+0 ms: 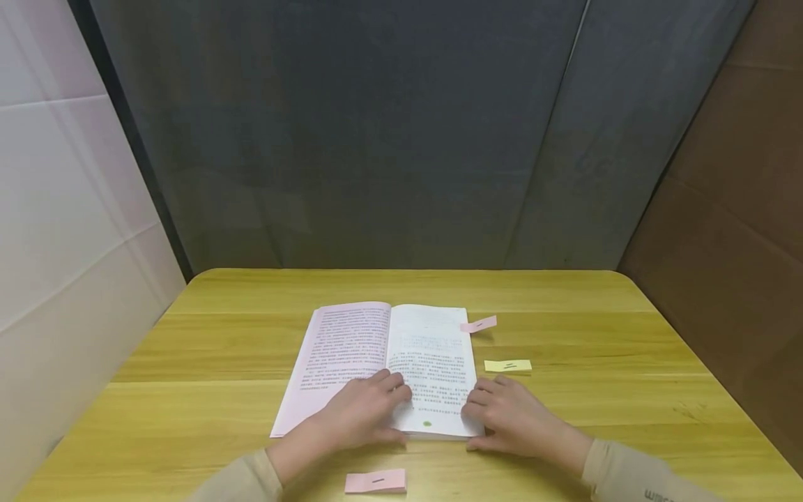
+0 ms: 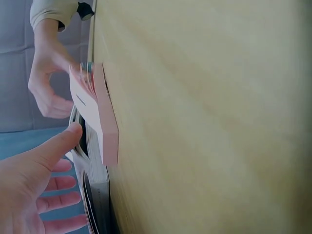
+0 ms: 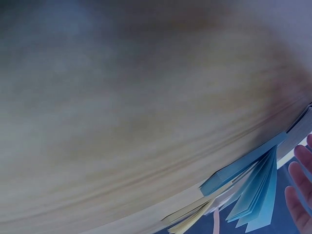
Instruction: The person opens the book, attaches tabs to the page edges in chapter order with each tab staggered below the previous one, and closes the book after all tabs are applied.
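A book (image 1: 433, 348) lies spread on the table, its left page pinkish and its right page white. My left hand (image 1: 366, 411) rests across the lower middle of the pages, by the gutter. In the left wrist view the fingers of that hand (image 2: 44, 190) are spread, thumb extended beside the page edges. At the lower right edge of the book is my right hand (image 1: 508, 417), its fingertips over the page margin and its thumb by the corner. The right wrist view shows only some fingers (image 3: 300, 170), loosely straight. A pink sticky tab (image 1: 479, 324) sticks out from the right page.
A yellow sticky-note pad (image 1: 508, 366) lies right of the book, and a pink pad (image 1: 376, 481) lies in front of it. A blue pad with fanned sheets (image 3: 258, 185) shows near the right hand. The wooden table (image 1: 213, 314) meets a dark partition (image 1: 351, 153) behind.
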Tool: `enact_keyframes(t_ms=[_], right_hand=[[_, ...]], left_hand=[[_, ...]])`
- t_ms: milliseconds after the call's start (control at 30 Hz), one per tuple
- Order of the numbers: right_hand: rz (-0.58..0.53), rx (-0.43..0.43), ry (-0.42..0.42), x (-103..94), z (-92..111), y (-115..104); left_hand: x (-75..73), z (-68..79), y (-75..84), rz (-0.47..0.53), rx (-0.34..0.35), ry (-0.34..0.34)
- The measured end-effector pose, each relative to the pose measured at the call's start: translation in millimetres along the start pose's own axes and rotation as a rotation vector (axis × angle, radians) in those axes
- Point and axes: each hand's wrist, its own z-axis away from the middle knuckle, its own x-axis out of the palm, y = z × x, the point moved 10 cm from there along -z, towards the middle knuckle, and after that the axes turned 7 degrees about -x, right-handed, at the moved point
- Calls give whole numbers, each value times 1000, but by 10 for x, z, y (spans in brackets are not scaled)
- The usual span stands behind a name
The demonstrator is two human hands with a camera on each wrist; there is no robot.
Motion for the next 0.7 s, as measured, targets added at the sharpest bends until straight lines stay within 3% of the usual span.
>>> enact_keyframes(t_ms=[400, 567, 700], right_hand=[[-5, -4, 40, -26, 31, 7], [-17, -7, 63, -52, 40, 0], [-22, -12, 84, -67, 43, 0]], left_hand=[[-53, 34, -114, 157, -40, -3], [-95, 77, -122, 161, -36, 11], [-188, 121, -74, 120, 16, 79]])
